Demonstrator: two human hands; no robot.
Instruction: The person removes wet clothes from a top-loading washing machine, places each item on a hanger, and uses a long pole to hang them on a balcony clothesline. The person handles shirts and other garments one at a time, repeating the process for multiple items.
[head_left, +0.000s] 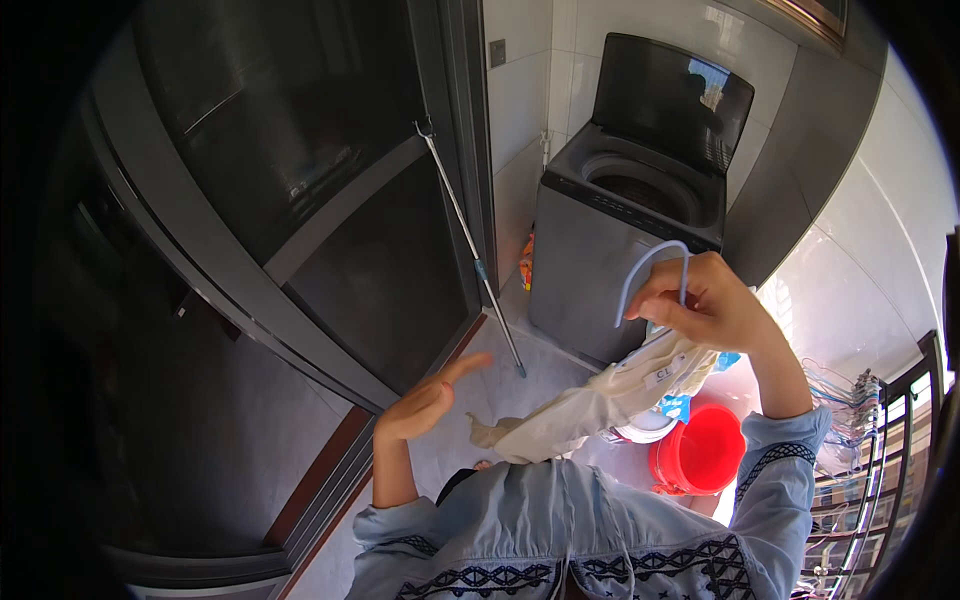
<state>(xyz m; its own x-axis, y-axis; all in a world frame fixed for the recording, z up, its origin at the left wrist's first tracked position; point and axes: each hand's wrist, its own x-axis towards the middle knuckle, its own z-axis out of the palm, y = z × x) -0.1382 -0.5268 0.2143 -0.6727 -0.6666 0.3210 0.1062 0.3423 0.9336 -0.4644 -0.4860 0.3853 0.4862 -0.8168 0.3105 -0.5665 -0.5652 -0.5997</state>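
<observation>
My right hand (694, 304) grips a light blue clothes hanger (637, 274) just below its curved hook. From that hanger droops a cream-coloured garment (577, 416) with a small label at its neck, spreading down and left in front of my body. My left hand (431, 397) is raised at the left, apart from the cloth, fingers extended and holding nothing. The hanger's shoulders are mostly hidden by the garment and my right hand.
A top-loading washing machine (600, 262) stands ahead, lid up. A clothes pole (469, 232) leans against the dark sliding door (367, 300). Red bucket (709, 450) and a white tub (649, 427) sit at right on the floor. Several hangers (847, 409) hang by the railing (892, 450).
</observation>
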